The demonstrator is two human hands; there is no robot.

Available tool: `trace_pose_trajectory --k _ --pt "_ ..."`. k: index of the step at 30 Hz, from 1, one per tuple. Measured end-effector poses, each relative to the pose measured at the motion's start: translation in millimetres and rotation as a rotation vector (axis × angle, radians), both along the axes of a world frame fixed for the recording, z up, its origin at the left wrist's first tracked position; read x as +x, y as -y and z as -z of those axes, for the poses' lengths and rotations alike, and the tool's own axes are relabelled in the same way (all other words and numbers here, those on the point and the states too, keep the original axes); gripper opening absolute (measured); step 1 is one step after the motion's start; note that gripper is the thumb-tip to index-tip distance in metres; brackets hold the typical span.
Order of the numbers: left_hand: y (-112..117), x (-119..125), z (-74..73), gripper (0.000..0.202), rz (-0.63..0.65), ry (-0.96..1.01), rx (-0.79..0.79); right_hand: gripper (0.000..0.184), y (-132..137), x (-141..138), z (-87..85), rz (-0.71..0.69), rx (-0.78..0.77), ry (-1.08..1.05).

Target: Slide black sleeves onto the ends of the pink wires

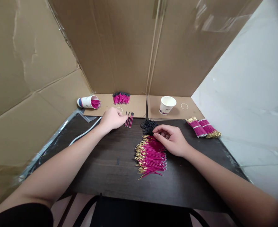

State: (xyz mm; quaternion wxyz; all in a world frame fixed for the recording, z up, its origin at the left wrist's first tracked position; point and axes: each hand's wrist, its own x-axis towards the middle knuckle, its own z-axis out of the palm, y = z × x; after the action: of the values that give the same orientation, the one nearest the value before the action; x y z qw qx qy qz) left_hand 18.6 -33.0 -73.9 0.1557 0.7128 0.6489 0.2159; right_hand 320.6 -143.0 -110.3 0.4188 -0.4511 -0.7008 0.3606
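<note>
From the black caps (148, 126), pink pins (153, 156) lie at six o'clock, the right hand (172, 140) at four, left hand (112, 119) past nine.

My feed's got pretty soft light, glare on the clear tape (220, 24), a faint shadow by the upright cup (166, 106), plus wide-angle stretch at the edges and a dark, blurry top-right corner.
</note>
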Motion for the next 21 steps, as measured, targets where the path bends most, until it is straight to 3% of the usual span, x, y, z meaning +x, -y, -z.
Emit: trace_pose_trajectory --k 3,11,21 --pt "9.0 5.8 -3.2 0.044 0.048 -0.024 0.016 0.023 0.3 -0.4 -1.1 -0.012 0.006 0.012" --pt "18.0 11.6 4.3 0.051 0.028 -0.064 0.066 0.024 0.3 -0.9 -5.6 -0.021 0.038 0.047" --pt "28.4 18.2 2.0 0.029 0.053 -0.190 0.025 0.020 1.5 -1.6 -7.6 -0.055 0.062 0.076"
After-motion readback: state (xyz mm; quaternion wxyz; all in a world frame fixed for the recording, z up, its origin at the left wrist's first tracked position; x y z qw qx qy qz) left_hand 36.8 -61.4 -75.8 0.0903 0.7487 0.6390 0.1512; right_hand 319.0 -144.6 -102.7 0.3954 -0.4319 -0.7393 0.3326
